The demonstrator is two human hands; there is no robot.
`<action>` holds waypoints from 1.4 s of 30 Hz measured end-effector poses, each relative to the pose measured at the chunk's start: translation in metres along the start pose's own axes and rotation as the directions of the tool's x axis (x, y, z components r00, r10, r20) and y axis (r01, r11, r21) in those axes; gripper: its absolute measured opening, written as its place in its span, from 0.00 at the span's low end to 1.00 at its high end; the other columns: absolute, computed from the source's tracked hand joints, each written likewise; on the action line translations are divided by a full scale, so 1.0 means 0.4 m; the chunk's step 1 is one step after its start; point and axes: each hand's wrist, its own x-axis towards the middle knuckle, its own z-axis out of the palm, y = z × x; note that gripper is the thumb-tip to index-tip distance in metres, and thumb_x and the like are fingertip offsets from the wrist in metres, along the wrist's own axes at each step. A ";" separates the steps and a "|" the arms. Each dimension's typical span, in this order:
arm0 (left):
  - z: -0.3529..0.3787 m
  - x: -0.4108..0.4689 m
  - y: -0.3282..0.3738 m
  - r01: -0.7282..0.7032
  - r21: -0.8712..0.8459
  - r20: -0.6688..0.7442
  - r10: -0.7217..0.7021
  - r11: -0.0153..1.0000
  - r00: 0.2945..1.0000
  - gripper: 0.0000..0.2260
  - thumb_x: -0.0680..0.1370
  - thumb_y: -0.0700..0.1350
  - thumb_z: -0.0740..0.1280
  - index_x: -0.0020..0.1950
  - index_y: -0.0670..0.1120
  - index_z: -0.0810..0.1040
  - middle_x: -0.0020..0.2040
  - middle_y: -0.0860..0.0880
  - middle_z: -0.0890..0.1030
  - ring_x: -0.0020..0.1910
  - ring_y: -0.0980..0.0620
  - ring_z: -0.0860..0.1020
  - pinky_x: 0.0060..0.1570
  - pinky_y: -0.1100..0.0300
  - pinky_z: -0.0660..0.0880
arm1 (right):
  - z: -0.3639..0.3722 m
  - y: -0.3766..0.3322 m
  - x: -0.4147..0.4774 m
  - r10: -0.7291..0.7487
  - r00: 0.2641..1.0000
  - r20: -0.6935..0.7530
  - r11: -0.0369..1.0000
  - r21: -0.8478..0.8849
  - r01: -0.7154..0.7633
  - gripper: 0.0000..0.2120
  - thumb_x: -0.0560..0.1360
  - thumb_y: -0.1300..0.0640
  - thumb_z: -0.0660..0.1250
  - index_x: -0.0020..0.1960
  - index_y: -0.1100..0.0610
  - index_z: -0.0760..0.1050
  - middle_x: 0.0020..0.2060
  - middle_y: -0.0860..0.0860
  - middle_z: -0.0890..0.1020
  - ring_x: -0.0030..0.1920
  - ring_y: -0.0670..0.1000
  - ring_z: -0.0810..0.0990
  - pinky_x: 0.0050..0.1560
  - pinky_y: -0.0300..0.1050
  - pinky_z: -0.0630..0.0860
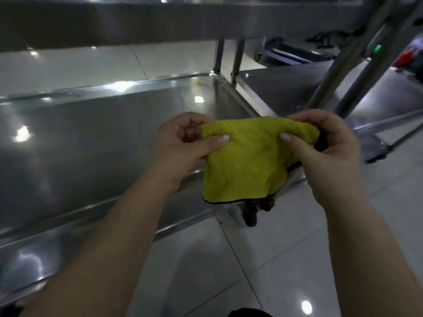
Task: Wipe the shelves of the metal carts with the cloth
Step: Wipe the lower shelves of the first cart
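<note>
Cloth held ready above the cart shelf

Left hand [183, 143] and right hand [325, 145] each pinch the yellow black-edged microfibre cloth [247, 161], spreading it, likely refolding, above the steel cart shelf [91, 143].

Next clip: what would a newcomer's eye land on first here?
The yellow cloth stands out first, held up mid-frame by the left hand and right hand, each pinching its top edge. Behind it, a shiny metal cart shelf fills the left side; a second cart stands upper right.

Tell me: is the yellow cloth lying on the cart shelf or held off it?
Held off it. Left hand and right hand pinch the top edge of the yellow cloth; it hangs above the cart shelf.
</note>
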 end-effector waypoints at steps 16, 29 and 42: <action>0.014 -0.145 -0.582 0.262 0.407 0.081 -0.320 0.875 0.944 0.13 0.67 0.41 0.80 0.43 0.56 0.81 0.36 0.62 0.79 0.36 0.64 0.78 0.38 0.69 0.74 | 0.108 0.563 -0.320 0.388 0.798 0.462 0.911 -0.322 -0.256 0.07 0.72 0.60 0.74 0.45 0.51 0.78 0.39 0.47 0.80 0.41 0.42 0.76 0.40 0.36 0.70; -0.132 -0.118 -0.828 0.274 0.763 0.011 -0.435 0.585 0.900 0.12 0.72 0.46 0.75 0.52 0.52 0.77 0.45 0.55 0.81 0.37 0.67 0.77 0.33 0.72 0.69 | 0.204 0.722 -0.261 0.406 0.855 0.324 0.903 -0.288 -0.320 0.06 0.77 0.51 0.69 0.46 0.53 0.75 0.36 0.42 0.75 0.37 0.37 0.73 0.35 0.28 0.66; -0.209 -0.016 -0.976 0.071 0.997 -0.071 -0.142 -0.002 0.987 0.21 0.83 0.50 0.55 0.77 0.54 0.62 0.79 0.49 0.59 0.78 0.45 0.50 0.75 0.45 0.44 | 0.434 0.965 -0.204 0.691 0.696 0.196 0.403 -0.904 -0.146 0.42 0.76 0.31 0.47 0.79 0.55 0.42 0.78 0.62 0.44 0.75 0.71 0.39 0.69 0.74 0.35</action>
